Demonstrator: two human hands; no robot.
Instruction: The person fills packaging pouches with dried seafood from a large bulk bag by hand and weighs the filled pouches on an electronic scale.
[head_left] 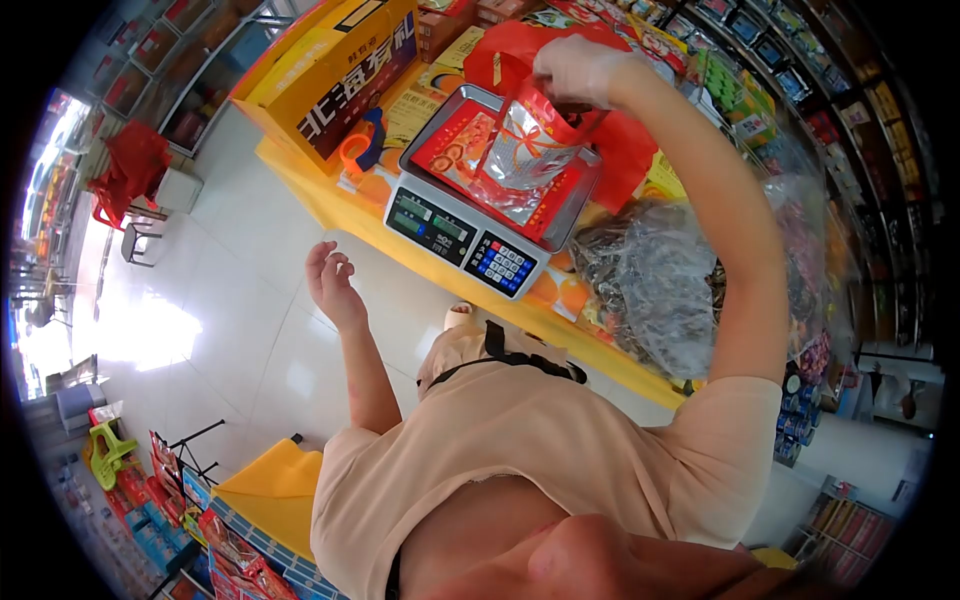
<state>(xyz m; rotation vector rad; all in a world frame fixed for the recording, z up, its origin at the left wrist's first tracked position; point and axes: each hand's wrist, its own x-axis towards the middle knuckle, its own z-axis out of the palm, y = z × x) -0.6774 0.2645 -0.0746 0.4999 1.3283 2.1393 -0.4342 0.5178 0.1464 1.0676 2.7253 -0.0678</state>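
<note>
My right hand (583, 72), in a thin clear glove, is at the mouth of a silver and red foil pouch (527, 150). Its fingers are mostly hidden by the top of the pouch, so I cannot tell how they are closed. Beneath the pouch is the metal tray of a digital scale (462, 240), which has a display and a keypad on its front. A red printed sheet (455, 150) lies on that tray. To the left, away from the table, my left hand (336, 287) hangs in the air with loosely bent fingers and nothing in it.
A yellow box (345, 85) stands left of the scale, near a roll of orange tape (356, 153) on a blue dispenser. Right of the scale lies a pile of clear plastic bags (650, 280). The yellow table edge (600, 345) runs before my body.
</note>
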